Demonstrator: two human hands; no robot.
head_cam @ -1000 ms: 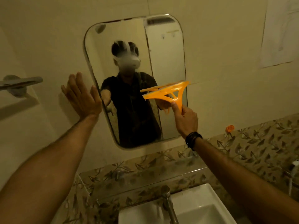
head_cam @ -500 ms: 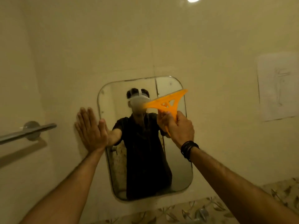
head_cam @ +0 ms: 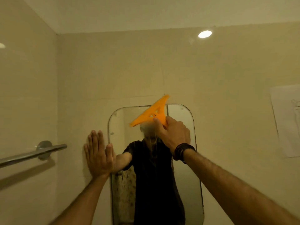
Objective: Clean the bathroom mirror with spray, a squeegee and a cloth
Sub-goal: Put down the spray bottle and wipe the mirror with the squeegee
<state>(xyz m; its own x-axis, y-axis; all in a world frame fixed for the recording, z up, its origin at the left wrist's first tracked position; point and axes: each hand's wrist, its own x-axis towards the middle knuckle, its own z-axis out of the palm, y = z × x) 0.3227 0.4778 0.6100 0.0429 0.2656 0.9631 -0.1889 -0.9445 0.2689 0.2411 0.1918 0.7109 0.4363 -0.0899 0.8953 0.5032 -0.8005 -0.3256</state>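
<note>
Squeegee (head_cam: 151, 114) work looks to be in its opening stretch. The orange tool sits high on the mirror (head_cam: 181, 184), one tip of its blade poking above the top edge onto the wall (head_cam: 211, 75), the other slanting down and left across the glass. The right hand (head_cam: 174, 135) grips its handle with curled fingers, wrist up near the upper right part of the mirror. The left hand (head_cam: 98, 153) lies flat with straight fingers on the wall just beside the mirror's left edge, holding nothing, apparently as a brace.

Thin runs of liquid trail down the glass below the blade, so spraying seems done; the lower glass looks hazy, which suggests most strokes remain, and the cloth wipe after them. Neither spray bottle nor cloth is in view.

Room to move: the glass below the blade is free all the way down. The left hand sits close to the left rim, and a towel rail (head_cam: 32, 153) juts from the side wall further left. A sheet of paper (head_cam: 287, 120) hangs on the wall well to the right, apart from the mirror.
</note>
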